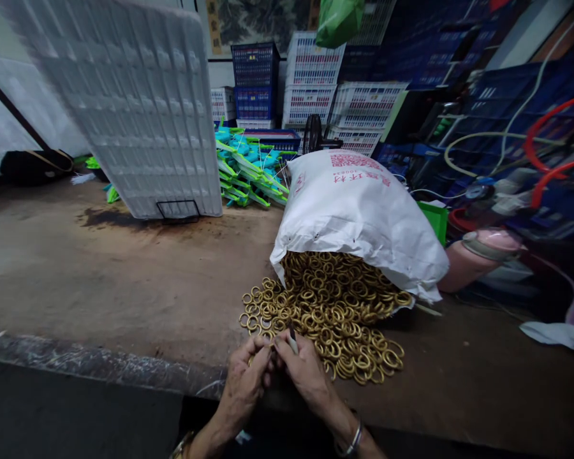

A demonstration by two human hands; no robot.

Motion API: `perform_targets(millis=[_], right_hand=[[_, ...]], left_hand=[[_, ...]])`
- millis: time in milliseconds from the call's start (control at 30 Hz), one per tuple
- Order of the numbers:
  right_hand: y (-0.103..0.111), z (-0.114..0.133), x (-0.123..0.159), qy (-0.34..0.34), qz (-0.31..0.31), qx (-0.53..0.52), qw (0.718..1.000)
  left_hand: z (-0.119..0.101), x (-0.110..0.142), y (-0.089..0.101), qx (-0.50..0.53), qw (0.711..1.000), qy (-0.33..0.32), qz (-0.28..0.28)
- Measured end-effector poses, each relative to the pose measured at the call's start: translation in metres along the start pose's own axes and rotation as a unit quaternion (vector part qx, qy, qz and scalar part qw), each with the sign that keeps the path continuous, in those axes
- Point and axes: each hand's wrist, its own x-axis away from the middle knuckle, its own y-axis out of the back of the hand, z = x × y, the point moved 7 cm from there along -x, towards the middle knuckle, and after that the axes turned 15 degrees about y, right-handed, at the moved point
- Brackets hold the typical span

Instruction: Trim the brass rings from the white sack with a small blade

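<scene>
I see gold rings (335,319) low centre, white sack (349,204) with red print, pink bottle (469,261) at right, green bag (339,24) up top

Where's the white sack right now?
In the head view, the white sack lies right of centre on the table, beyond the right hand, with rings spilling from its open mouth and a pink cylinder at its right.

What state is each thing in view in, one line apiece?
Left hand: fingers bent, grip partly hidden
Right hand: closed on a slim tool
White sack: lying down, mouth open
Rings: loose, heaped in and before the sack
Ribbed panel: upright, slightly tilted
Crates: stacked
Worktop: stained near the panel's foot
</scene>
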Motion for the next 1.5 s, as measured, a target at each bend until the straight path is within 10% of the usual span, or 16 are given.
perform_targets(millis=[433, 800, 1100, 1500], right_hand=[[-0.009, 0.006, 0.002, -0.010, 0.032, -0.046, 0.998], [-0.013, 0.019, 0.012, 0.098, 0.099, 0.263, 0.955], [-0.020, 0.016, 0.012, 0.114, 0.147, 0.297, 0.937], [-0.014, 0.001, 0.006, 0.083, 0.123, 0.430, 0.891]], left_hand=[[0.015, 0.001, -0.001, 0.124, 0.986, 0.045, 0.097], [0.016, 0.001, 0.009, 0.108, 0.992, 0.011, 0.063], [0.006, 0.002, 0.015, 0.020, 0.999, -0.035, 0.032], [-0.001, 0.032, 0.010, 0.174, 0.971, 0.001, 0.165]])
